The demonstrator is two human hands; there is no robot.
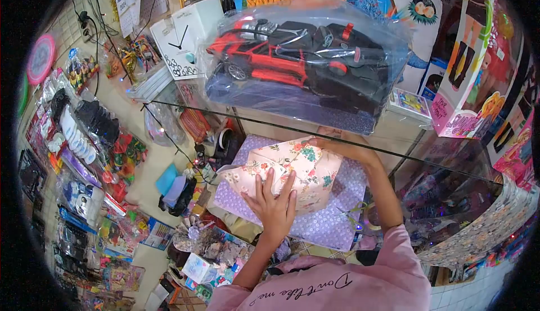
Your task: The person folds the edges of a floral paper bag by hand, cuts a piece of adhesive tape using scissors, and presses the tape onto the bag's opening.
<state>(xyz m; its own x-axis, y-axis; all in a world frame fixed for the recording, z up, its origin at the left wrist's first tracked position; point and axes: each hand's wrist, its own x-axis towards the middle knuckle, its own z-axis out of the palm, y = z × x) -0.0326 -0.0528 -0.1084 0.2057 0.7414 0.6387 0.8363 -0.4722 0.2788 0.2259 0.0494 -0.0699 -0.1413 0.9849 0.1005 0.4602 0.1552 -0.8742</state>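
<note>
A parcel in pale pink floral wrapping paper (312, 184) lies in front of me, with a loose flap of paper at its left end. My left hand (273, 204) rests flat on it, fingers spread. At the parcel's far right corner, my right hand (346, 145) holds the paper's edge; the glass shelf edge partly hides its fingers. Under the parcel lies a purple sheet with small white flowers (332, 229), sticking out on several sides.
Above my hands, a glass shelf (270, 124) carries a red and black toy car (281, 58) in clear plastic. A white clock (183, 38) stands beside it, and a doll box (469, 69) at the right. Bagged goods (79, 131) hang at the left.
</note>
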